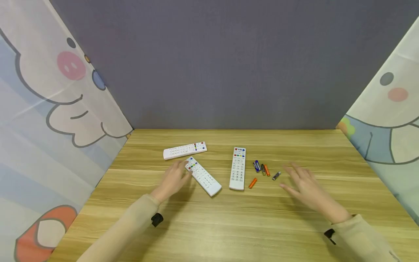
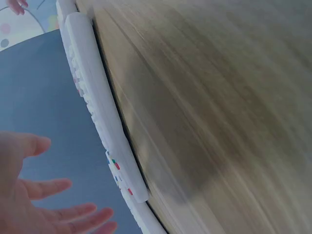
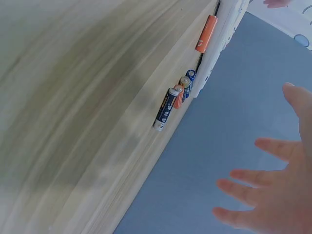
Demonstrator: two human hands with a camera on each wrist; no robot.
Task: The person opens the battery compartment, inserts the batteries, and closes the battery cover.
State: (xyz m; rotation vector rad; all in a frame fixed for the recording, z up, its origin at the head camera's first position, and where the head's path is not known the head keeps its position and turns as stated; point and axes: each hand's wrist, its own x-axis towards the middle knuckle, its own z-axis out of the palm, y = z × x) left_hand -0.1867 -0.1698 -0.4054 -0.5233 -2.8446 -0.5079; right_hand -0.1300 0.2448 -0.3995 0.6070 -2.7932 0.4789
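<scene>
My left hand (image 1: pixel 172 181) hovers by the upper end of a slanted white remote control (image 1: pixel 203 177), its fingers spread and holding nothing. In the left wrist view a gap shows between the fingers and that remote (image 2: pixel 100 97). To the right of the batteries hangs my right hand (image 1: pixel 307 188), fingers loosely spread and nothing in them. Nearest to it is a dark battery (image 1: pixel 276 175), seen also as a navy battery (image 3: pixel 165 109) in the right wrist view. An orange battery (image 1: pixel 252 183) lies apart from a small group of blue, dark and orange batteries (image 1: pixel 257 166).
A second white remote (image 1: pixel 238 168) lies lengthwise mid-table, left of the batteries. Behind the slanted one, a third remote (image 1: pixel 185 150) lies nearly crosswise. The wooden table (image 1: pixel 203 233) meets a grey panel (image 1: pixel 229 72) at the back. Cartoon-printed curtains (image 1: pixel 32 153) flank both sides.
</scene>
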